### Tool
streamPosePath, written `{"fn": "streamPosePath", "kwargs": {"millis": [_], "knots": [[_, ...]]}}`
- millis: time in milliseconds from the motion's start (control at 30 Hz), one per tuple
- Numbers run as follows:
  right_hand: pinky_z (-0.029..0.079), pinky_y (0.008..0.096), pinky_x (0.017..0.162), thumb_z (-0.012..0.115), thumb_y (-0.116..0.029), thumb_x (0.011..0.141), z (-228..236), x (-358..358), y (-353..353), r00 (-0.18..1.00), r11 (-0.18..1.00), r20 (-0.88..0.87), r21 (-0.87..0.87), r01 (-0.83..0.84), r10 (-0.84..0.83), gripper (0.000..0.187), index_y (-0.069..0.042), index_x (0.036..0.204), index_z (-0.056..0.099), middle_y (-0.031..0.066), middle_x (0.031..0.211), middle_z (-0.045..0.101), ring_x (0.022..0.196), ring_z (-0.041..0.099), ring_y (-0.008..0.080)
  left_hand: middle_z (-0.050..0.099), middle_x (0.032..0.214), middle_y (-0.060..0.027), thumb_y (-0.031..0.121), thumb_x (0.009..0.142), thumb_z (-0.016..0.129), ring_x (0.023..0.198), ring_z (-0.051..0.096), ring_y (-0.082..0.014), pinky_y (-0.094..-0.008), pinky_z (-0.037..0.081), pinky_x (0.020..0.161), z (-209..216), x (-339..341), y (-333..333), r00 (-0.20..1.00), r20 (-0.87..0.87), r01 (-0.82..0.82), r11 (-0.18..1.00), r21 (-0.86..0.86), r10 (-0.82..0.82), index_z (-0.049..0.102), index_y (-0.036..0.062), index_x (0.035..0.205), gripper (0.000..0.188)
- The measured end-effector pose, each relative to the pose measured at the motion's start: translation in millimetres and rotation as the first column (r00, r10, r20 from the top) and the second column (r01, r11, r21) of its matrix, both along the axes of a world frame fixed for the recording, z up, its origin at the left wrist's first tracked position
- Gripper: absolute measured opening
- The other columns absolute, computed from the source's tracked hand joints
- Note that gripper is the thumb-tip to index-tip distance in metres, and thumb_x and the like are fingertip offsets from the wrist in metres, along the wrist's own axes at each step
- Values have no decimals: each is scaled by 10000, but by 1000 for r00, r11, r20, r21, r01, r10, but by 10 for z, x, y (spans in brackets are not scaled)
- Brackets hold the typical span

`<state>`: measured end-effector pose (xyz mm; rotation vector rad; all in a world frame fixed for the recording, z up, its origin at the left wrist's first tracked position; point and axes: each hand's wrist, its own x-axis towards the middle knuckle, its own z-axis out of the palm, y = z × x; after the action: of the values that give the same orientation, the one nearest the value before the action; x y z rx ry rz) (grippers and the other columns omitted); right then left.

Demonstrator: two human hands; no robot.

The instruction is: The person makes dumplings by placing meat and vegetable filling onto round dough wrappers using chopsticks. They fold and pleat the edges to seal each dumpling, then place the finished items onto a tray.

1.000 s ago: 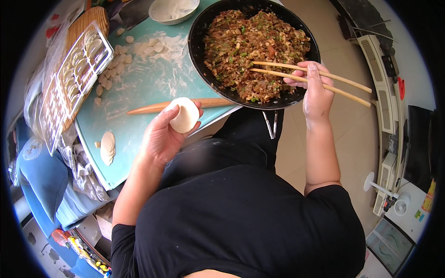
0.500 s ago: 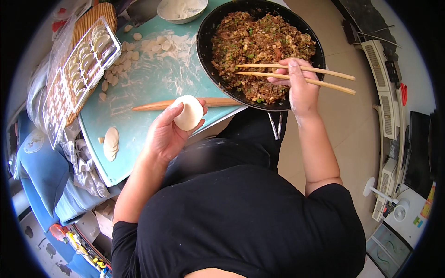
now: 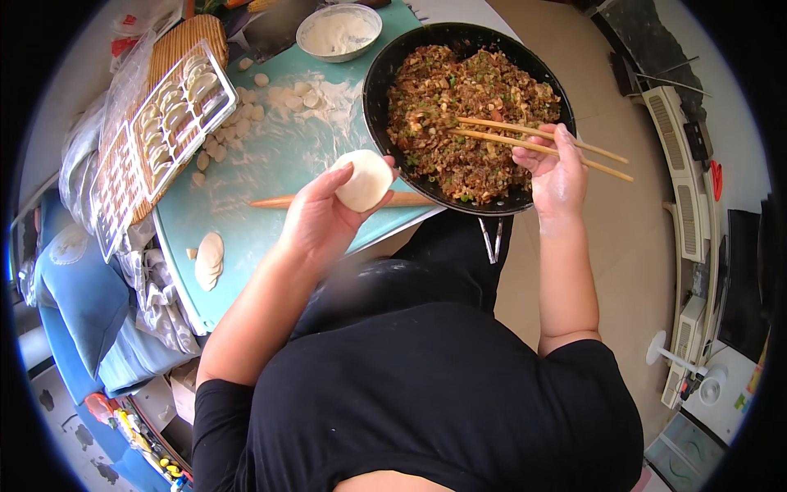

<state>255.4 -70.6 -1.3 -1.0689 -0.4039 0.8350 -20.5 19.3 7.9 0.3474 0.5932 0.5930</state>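
Clock is centred on the view. Left hand [image 3: 324, 209] at 10 has one round wrapper [image 3: 365, 180], thumb on its face, fingers behind; wrapper sits near 11, held above the mat [image 3: 246, 238] and just left of the pan [image 3: 377, 123]. Right hand [image 3: 557, 176] at 2 has two chopsticks [image 3: 500, 126] pinched, tips spread slightly, reaching toward 10 over the filling [image 3: 459, 90]; can't tell how deep the tips are. Pan is at 1, heaped with brown filling with green bits. Rolling pin [image 3: 275, 202] lies on the mat, partly hidden by the left hand. Wrapper stack [image 3: 210, 262] at 9, overlapped, near the mat edge. Dough bits [image 3: 242, 127] between 10 and 11, flour around. Flour bowl [image 3: 340, 34] close to 12. Dumplings [image 3: 172, 115] at 10, in a tray [image 3: 211, 113] on a ribbed board [image 3: 188, 37].
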Motion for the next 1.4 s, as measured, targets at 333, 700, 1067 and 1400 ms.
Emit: {"fn": "streamPosePath", "kwargs": {"millis": [333, 700, 1067, 1400], "knots": [[543, 342, 608, 442, -93, 901, 203, -551, -197, 574, 960, 806, 255, -118, -143, 140, 23, 930, 513, 123, 756, 583, 654, 622, 239, 485, 1252, -162, 372, 977, 208, 1143, 479, -301, -446, 372, 992, 44, 715, 105, 997, 54, -63, 998, -20, 64, 401, -13, 1239, 504], [520, 335, 625, 483, -136, 902, 473, -563, -323, 274, 923, 941, 274, -269, -200, 180, 30, 919, 550, 131, 778, 599, 685, 601, 241, 446, 1286, -177, 411, 972, 155, 1183, 435, -314, -439, 353, 1006, 16, 653, 165, 979, 128, -147, 985, -94, 158, 357, -41, 1277, 582], [564, 369, 659, 367, -138, 958, 269, -289, -423, 839, 966, 542, 236, -109, -37, 243, 51, 1021, 506, 149, 873, 564, 726, 595, 212, 468, 1288, -133, 400, 976, 195, 1184, 454, -277, -440, 363, 1008, 69, 640, 126, 983, 184, 23, 998, -59, -12, 409, 6, 1261, 531], [566, 373, 657, 388, -135, 954, 268, -120, -381, 805, 979, 580, 204, 10, -129, 239, 55, 998, 526, 121, 787, 588, 704, 613, 220, 496, 1259, -144, 387, 974, 234, 1154, 487, -289, -439, 374, 1004, 22, 646, 126, 990, 134, 56, 996, -64, -47, 420, 2, 1252, 510]]}}
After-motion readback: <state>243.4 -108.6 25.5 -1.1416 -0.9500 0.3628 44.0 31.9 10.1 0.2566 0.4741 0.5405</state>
